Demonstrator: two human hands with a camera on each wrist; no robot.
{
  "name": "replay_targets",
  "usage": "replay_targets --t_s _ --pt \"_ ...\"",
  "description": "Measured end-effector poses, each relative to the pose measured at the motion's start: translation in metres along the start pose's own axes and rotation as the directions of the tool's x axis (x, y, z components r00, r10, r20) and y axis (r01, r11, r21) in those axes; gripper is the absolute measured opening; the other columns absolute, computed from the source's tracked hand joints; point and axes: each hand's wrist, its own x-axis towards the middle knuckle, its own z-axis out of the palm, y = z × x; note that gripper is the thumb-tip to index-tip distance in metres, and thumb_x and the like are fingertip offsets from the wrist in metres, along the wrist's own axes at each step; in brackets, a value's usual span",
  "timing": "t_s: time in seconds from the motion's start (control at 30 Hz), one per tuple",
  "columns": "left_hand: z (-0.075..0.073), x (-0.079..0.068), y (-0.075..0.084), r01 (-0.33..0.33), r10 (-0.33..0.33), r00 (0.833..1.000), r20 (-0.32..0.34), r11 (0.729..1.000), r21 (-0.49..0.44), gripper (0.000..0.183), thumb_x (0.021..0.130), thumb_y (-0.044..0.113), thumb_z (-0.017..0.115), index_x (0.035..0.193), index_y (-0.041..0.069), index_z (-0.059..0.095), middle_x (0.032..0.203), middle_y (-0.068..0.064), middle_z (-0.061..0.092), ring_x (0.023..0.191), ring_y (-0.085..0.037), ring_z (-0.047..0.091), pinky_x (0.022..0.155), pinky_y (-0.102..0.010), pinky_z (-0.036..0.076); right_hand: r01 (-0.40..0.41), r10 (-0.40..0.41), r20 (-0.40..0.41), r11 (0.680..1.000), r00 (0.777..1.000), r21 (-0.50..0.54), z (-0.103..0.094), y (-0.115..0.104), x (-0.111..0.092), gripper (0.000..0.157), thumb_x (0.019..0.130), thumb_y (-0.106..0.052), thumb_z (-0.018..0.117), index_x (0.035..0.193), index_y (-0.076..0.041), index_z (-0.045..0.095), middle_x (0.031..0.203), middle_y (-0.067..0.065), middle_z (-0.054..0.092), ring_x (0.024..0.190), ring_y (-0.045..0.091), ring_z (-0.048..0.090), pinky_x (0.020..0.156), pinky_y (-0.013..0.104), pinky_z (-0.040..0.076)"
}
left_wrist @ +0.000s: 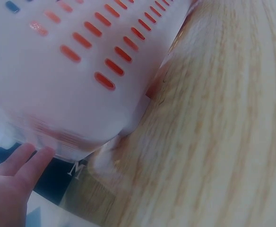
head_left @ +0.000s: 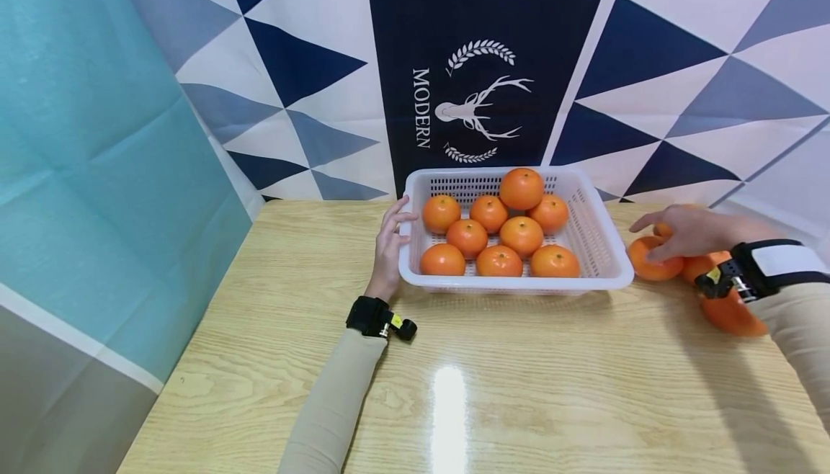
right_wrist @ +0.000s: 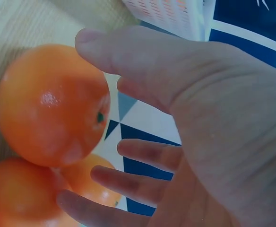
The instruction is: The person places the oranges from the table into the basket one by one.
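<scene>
A white plastic basket (head_left: 606, 251) with slotted walls holds several oranges (head_left: 467, 238), one of them (head_left: 521, 188) lying on top of others at the back. My left hand (head_left: 387, 251) rests at the basket's left end, its fingers at the rim; the left wrist view shows two fingertips against the basket wall (left_wrist: 81, 94). To the right of the basket, my right hand (head_left: 690, 233) hovers over a group of loose oranges. Its fingers are spread beside the nearest orange (right_wrist: 53, 104), with the thumb close over its edge and nothing in the grasp. My hand and wrist partly hide these oranges in the head view.
More loose oranges (right_wrist: 22, 194) lie on the wooden table (head_left: 311, 373) beneath the right wrist. A patterned cloth (head_left: 311, 78) hangs directly behind the basket, and a blue-green cloth (head_left: 97, 142) borders the table's left side.
</scene>
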Motion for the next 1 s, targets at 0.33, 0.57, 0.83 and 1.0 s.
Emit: replay_targets --t_s 0.33,0.57,0.83,1.0 --pt "0.0 -0.002 0.001 0.013 -0.012 1.0 -0.008 1.0 0.022 0.043 0.096 0.016 0.048 0.128 0.021 0.076 0.177 0.021 0.044 0.172 -0.013 0.032 0.138 -0.061 0.035 0.002 -0.005 0.047 0.999 0.999 0.051 0.011 -0.002 0.004 0.07 0.095 -0.031 0.089 0.147 0.008 0.062 0.077 -0.002 0.043 0.074 0.018 0.048 0.068 0.027 0.032" --pt "0.0 -0.001 0.001 0.009 -0.009 1.0 -0.018 1.0 0.029 0.042 0.096 0.015 0.048 0.127 0.02 0.076 0.176 0.02 0.046 0.171 -0.011 0.032 0.141 -0.063 0.026 -0.01 0.007 0.06 0.998 0.998 0.055 0.015 -0.003 0.007 0.073 0.093 -0.037 0.092 0.146 0.005 0.064 0.104 0.011 0.065 0.095 0.028 0.058 0.079 0.037 0.043" --pt "0.001 -0.002 0.003 -0.008 0.008 1.0 -0.015 1.0 0.015 0.042 0.096 0.014 0.048 0.128 0.017 0.075 0.177 0.017 0.045 0.172 -0.016 0.032 0.14 -0.065 0.028 -0.014 0.01 0.062 0.998 0.998 0.066 0.022 -0.002 0.011 0.073 0.091 -0.042 0.093 0.143 0.002 0.068 0.126 0.021 0.07 0.11 0.039 0.059 0.096 0.057 0.048" --pt "0.001 -0.001 0.003 -0.003 0.003 1.0 -0.012 1.0 0.008 0.042 0.096 0.015 0.048 0.127 0.018 0.075 0.177 0.019 0.045 0.172 -0.014 0.032 0.138 -0.061 0.033 -0.016 0.012 0.06 0.998 0.998 0.068 0.026 0.0 0.013 0.073 0.09 -0.042 0.094 0.142 0.002 0.067 0.121 0.019 0.069 0.108 0.041 0.059 0.094 0.057 0.047"
